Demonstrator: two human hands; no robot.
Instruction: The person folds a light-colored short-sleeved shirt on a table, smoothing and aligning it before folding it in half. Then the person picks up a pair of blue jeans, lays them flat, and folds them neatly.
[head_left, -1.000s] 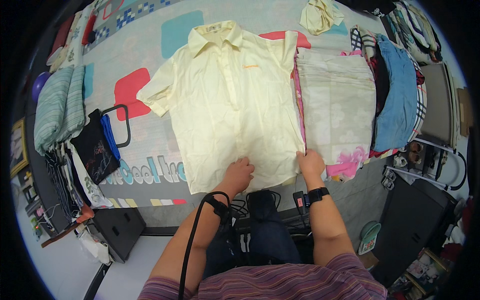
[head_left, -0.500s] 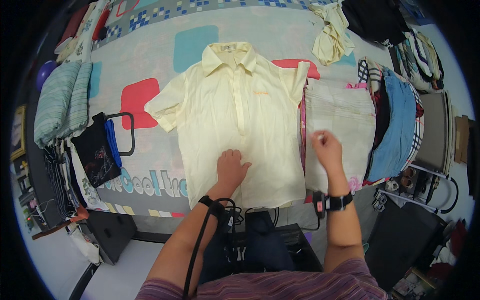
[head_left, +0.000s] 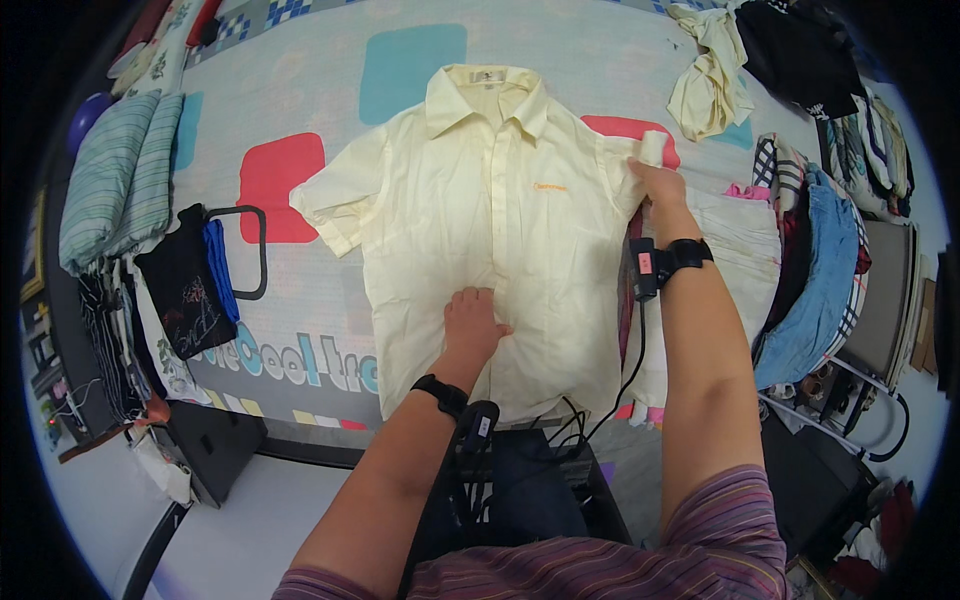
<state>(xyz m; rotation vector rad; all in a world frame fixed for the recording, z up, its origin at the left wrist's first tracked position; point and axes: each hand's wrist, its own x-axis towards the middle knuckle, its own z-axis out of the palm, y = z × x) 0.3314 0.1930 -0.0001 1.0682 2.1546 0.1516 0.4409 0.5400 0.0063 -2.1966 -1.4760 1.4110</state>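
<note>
Pale yellow, the shirt (head_left: 530, 245) lies spread front up at the middle of a printed sheet (head_left: 290, 85), its collar (head_left: 452, 112) toward twelve o'clock, its hem toward six. I see the person's left hand (head_left: 473, 325) resting flat near six o'clock on the shirt front, thumb spread from the fingers. Over at two, the right hand (head_left: 657, 185) touches the short sleeve (head_left: 652, 148); from here I cannot tell whether it pinches the fabric. Folded pale cloth (head_left: 747, 240) sits at three, partly behind the right forearm, with blue jeans (head_left: 825, 265) beyond it. A crumpled cream garment (head_left: 708, 85) lies farther out at two. Toward nine are a striped green bundle (head_left: 120, 180) and a folded black garment (head_left: 178, 290).
</note>
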